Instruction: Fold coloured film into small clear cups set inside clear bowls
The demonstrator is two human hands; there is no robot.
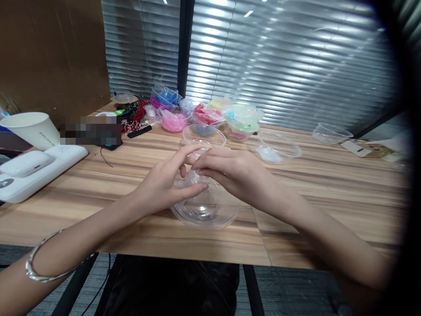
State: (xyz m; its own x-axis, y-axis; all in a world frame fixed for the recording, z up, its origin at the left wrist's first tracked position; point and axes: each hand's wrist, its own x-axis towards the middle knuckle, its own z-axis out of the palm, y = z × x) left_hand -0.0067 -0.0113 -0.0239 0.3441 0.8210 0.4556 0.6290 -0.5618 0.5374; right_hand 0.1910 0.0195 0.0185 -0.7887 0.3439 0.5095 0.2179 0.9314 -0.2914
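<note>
Over the front middle of the table, my left hand (167, 180) has its thumb stretched apart from its fingers, and its index finger reaches to the fingertips of my right hand. My right hand (230, 169) is closed, fingers pressed together and bent down; what they pinch, if anything, is hidden. Directly beneath both hands stands a clear round plastic bowl (210, 219), with some see-through material showing under the fingers. Just behind the hands lies a clear round lid or tub (204, 131), partly covered by them.
Clear tubs with pink material (174, 120), blue pieces (167, 96) and red packets (208, 115) line the back. A clear lid (292, 149) and an empty tub (330, 133) lie to the right. At left are a paper cup (34, 129) and a white power strip (66, 160).
</note>
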